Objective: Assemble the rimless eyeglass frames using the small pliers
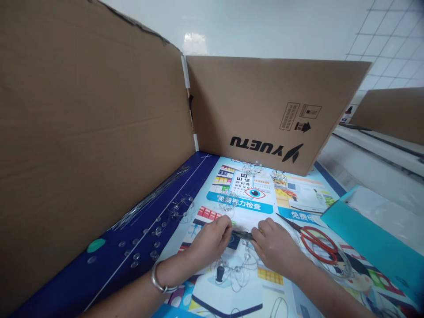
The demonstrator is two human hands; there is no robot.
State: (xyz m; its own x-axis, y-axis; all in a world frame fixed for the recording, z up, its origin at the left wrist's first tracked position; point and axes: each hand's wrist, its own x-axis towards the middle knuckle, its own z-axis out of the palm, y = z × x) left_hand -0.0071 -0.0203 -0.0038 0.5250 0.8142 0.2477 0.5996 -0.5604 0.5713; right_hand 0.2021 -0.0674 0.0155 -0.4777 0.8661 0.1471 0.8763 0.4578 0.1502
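Observation:
Pliers [243, 234] with dark jaws are gripped in my right hand [273, 245], and the jaws point left. A bit of yellow handle shows at its fingers. My left hand [213, 236] is pinched closed at the jaw tips, seemingly on thin wire, though the fingers hide most of it. Just below both hands hangs or lies a looped, clear-beaded wire [236, 268]; I cannot tell which. Red-handled scissors [318, 245] lie right of my right hand, blades toward it. Beyond my hands is another beaded wire piece [228, 201].
Tall cardboard panels [212, 106] wall the left and back. Straight wires [150, 196] and loose clear beads [157, 230] lie on the blue strip at left, near a green disc [96, 245]. More beaded pieces [251, 168] sit at the back. A teal box [371, 238] stands right.

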